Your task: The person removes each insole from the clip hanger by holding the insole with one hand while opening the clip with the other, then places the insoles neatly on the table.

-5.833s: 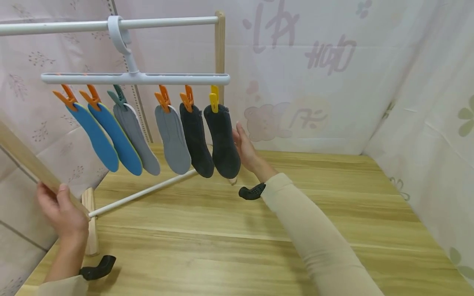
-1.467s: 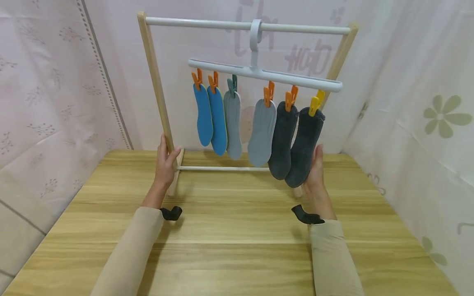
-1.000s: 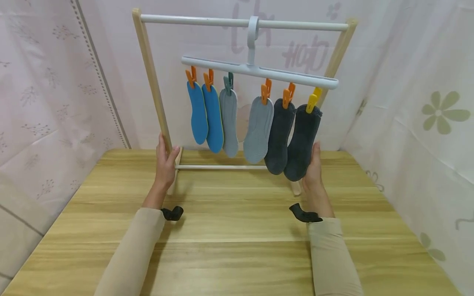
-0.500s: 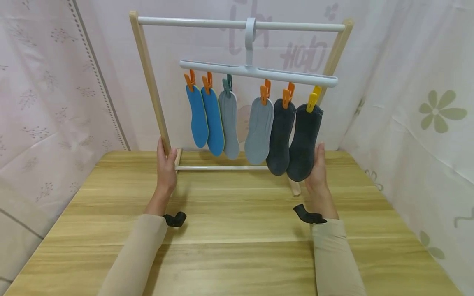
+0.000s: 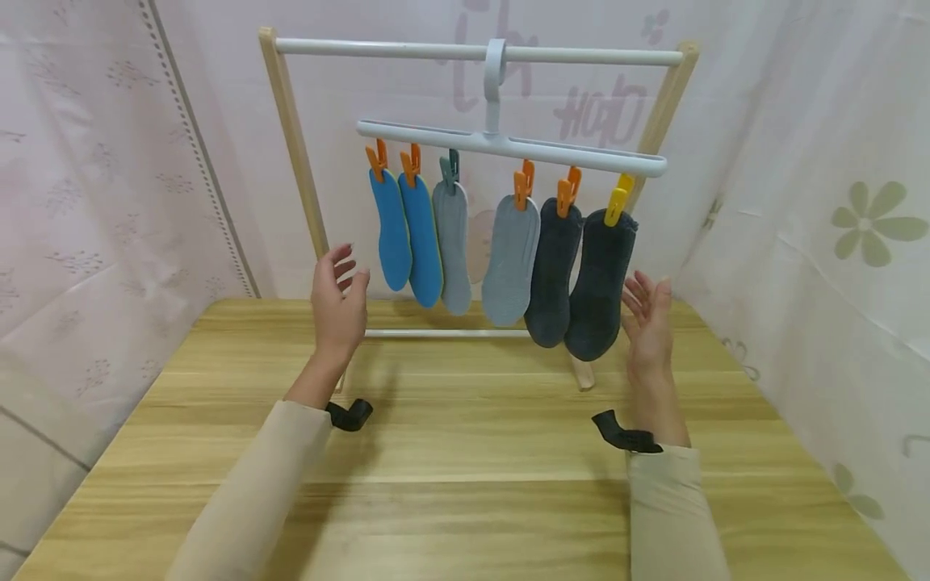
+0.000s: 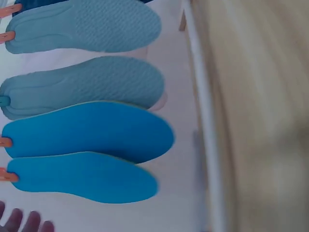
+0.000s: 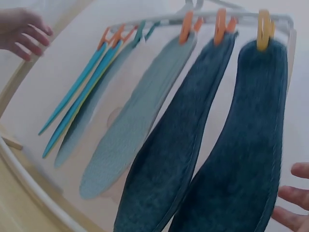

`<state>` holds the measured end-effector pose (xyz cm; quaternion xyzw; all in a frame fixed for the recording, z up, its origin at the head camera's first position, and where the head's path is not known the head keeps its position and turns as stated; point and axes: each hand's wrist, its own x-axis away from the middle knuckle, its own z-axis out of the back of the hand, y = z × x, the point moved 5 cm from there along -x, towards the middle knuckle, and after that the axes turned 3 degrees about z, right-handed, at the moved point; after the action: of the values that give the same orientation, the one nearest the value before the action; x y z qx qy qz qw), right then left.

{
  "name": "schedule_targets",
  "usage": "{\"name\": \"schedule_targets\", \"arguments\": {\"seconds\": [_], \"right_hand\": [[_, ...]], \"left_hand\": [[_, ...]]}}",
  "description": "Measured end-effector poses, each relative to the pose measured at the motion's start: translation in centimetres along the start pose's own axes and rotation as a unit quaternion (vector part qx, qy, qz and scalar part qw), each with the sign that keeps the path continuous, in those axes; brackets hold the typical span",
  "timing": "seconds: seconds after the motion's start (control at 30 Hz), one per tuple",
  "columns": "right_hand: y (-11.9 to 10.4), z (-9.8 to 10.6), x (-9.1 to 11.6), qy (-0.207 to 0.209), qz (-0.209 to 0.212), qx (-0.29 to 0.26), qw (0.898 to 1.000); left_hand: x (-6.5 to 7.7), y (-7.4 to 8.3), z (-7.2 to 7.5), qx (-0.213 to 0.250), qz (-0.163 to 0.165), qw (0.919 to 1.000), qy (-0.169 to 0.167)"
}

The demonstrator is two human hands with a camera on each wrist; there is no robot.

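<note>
A wooden rack with a white top rail [image 5: 407, 50] stands on the table. From it hangs a white hanger [image 5: 465, 139], tilted down to the right. Clothes pegs hold two blue insoles [image 5: 420, 240], two grey insoles [image 5: 510, 262] and two dark insoles [image 5: 599, 290] on it. My left hand [image 5: 339, 303] is raised in front of the rack's left post [image 5: 294, 145], fingers loosely bent, holding nothing. To the right of the outer dark insole, my right hand [image 5: 649, 327] has its fingers spread and grips nothing; its fingertips are close to that insole's edge, and contact is unclear.
The wooden table [image 5: 472, 444] spreads in front of the rack. A white lower bar [image 5: 443, 332] runs between the rack's feet. Patterned curtains [image 5: 814, 202] surround the table at the back and sides. Dark wrist mounts [image 5: 350, 415] stick out from both wrists.
Earlier the left hand gripped the rack's post; now it has let go. The right hand has drawn away to the right. Before that, the rack turned to face forward and shifted toward the middle.
</note>
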<state>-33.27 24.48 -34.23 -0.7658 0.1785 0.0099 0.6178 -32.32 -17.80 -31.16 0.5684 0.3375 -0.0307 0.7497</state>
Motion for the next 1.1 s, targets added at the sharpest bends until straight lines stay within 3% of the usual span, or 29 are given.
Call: {"name": "schedule_targets", "arguments": {"seconds": [0.1,0.2,0.37,0.5,0.6,0.73,0.93,1.1], "right_hand": [[-1.7,0.7,0.6,0.062,0.054,0.019,0.996],[-3.3,1.1,1.2,0.113,0.121,0.061,0.984],[-5.9,1.1,2.6,0.173,0.243,0.122,0.946],[-7.4,0.3,3.7,0.189,0.307,0.141,0.922],[-8.1,-0.9,4.6,0.175,0.346,0.159,0.908],[-8.6,-3.0,5.7,0.127,0.393,0.189,0.891],[-8.4,-6.2,7.0,0.025,0.418,0.206,0.885],[-7.3,-8.8,7.9,-0.062,0.42,0.219,0.879]], "left_hand": [[-1.8,1.2,-0.7,-0.03,0.012,0.9987,-0.039],[-3.8,2.4,-1.4,-0.067,0.015,0.9957,-0.063],[-7.1,4.2,-2.2,-0.131,0.026,0.9868,-0.091],[-9.3,5.4,-2.9,-0.16,0.041,0.9799,-0.111],[-10.5,6.0,-3.4,-0.169,0.057,0.977,-0.117],[-11.7,6.5,-3.8,-0.175,0.079,0.9746,-0.115],[-12.7,6.3,-4.4,-0.126,0.103,0.9786,-0.127],[-13.2,6.2,-4.6,-0.094,0.104,0.9824,-0.124]]}}
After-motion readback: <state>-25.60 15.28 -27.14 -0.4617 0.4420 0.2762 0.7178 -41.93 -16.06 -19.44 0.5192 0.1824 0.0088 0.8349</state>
